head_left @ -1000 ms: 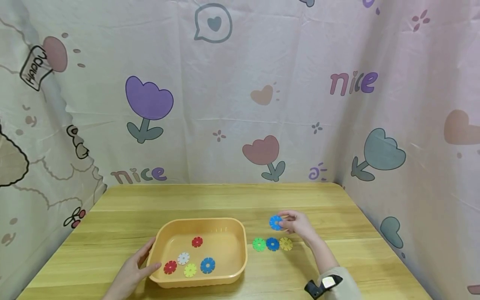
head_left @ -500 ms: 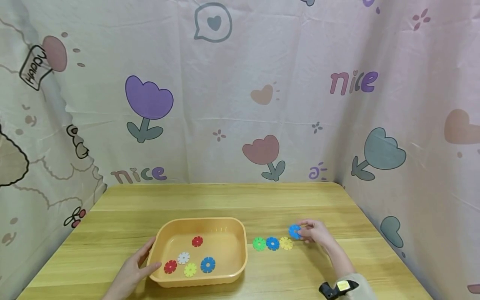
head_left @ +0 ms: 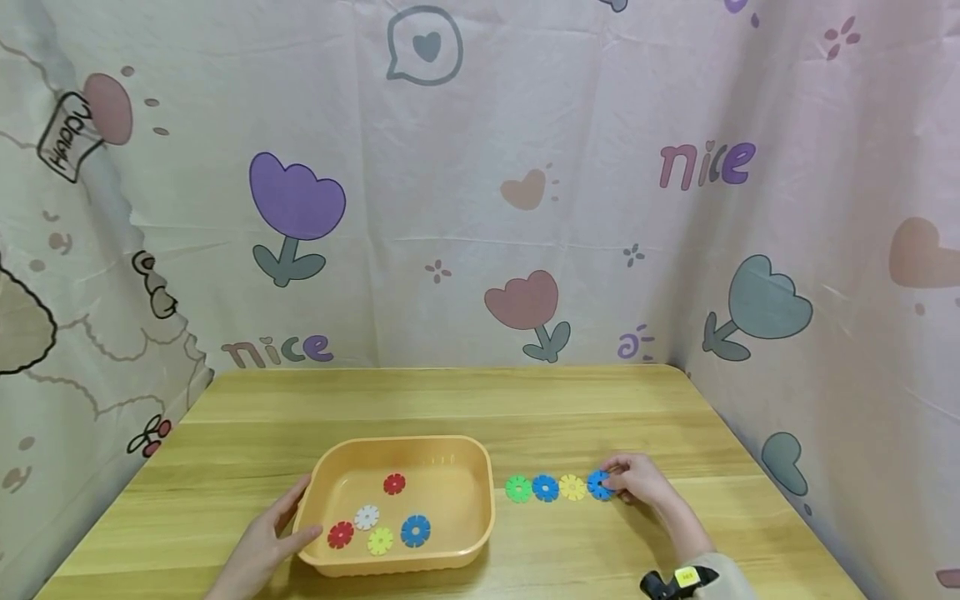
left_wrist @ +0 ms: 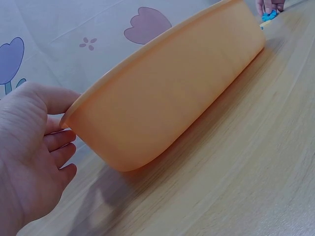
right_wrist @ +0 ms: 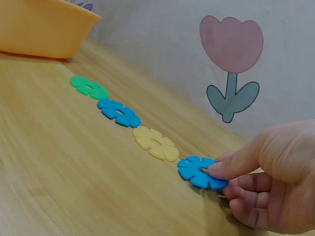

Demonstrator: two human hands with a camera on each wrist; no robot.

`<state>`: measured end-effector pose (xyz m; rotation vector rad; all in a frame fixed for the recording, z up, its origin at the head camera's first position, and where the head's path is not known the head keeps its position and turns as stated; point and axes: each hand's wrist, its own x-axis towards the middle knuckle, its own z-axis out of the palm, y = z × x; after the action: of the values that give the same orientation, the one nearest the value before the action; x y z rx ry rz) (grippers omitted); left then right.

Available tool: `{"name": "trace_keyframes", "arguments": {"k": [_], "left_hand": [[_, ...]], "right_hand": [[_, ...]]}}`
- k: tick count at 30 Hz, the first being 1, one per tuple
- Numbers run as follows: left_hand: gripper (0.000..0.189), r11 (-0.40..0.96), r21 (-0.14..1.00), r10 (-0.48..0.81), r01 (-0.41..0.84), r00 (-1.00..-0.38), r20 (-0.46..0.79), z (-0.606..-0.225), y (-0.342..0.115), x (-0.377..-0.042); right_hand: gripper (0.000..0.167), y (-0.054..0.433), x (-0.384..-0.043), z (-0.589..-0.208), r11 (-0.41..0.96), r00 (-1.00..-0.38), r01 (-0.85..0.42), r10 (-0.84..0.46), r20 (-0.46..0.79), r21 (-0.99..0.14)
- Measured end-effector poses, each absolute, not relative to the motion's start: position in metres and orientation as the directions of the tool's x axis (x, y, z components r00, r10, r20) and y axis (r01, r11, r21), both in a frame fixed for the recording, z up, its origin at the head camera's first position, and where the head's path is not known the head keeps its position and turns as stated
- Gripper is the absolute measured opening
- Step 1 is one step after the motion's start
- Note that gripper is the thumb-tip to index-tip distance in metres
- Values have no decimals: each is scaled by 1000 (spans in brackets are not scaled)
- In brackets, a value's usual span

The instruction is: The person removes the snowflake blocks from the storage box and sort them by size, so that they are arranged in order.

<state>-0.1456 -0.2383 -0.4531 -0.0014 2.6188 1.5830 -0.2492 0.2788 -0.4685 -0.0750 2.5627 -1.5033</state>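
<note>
My right hand [head_left: 637, 482] pinches a blue notched disc [right_wrist: 198, 172] between thumb and fingers at the right end of a row. To its left lie a yellow disc [head_left: 572, 487], another blue disc [head_left: 545, 487] and a green disc [head_left: 518, 488], flat on the table. With thumb over the rim, my left hand [head_left: 262, 537] grips the left side of an orange plastic basin [left_wrist: 162, 88]. Inside the basin are a large blue disc [head_left: 416, 531], a yellow-green disc [head_left: 380, 541], a white disc [head_left: 367, 517] and two red discs, one at the lower left [head_left: 341, 535].
The wooden table [head_left: 450, 400] ends at a patterned cloth [head_left: 420, 167] hung behind it and along both sides. A black device with a yellow label [head_left: 678, 581] is strapped to my right wrist.
My right hand has carried the blue disc rightward, then lowered it toward me to the row's end, beside the yellow disc. The left hand and basin stay put.
</note>
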Motion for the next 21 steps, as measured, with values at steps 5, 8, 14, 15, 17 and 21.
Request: {"name": "trace_keyframes", "arguments": {"k": [5,8,14,15,17,21], "left_hand": [[77,444,895,48,-41,-996,-69,-453,-239,-145],[77,436,899,50,-40,-996,-68,-453,-239,-145],[78,430,902,48,-50,-996,-78,-454,-239,-145],[78,430,901,48,-51,-996,-79,-454,-239,-145],[78,431,901,48,-49,-996,-78,-453,-239,-145],[78,430,902,52,-40,-996,-68,-453,-239,-145]], "right_hand": [[18,275,-250,-470,531,-992,20,-93,-81,-847],[16,274,-250,-471,548,-995,11,-81,-66,-837],[16,271,-249,-470,566,-995,-6,-82,-48,-824],[16,271,-249,-470,570,-996,-10,-82,-45,-822],[15,271,-249,-470,578,-996,-17,-82,-38,-816],[14,270,-249,-470,587,-996,-34,-90,-23,-809]]}}
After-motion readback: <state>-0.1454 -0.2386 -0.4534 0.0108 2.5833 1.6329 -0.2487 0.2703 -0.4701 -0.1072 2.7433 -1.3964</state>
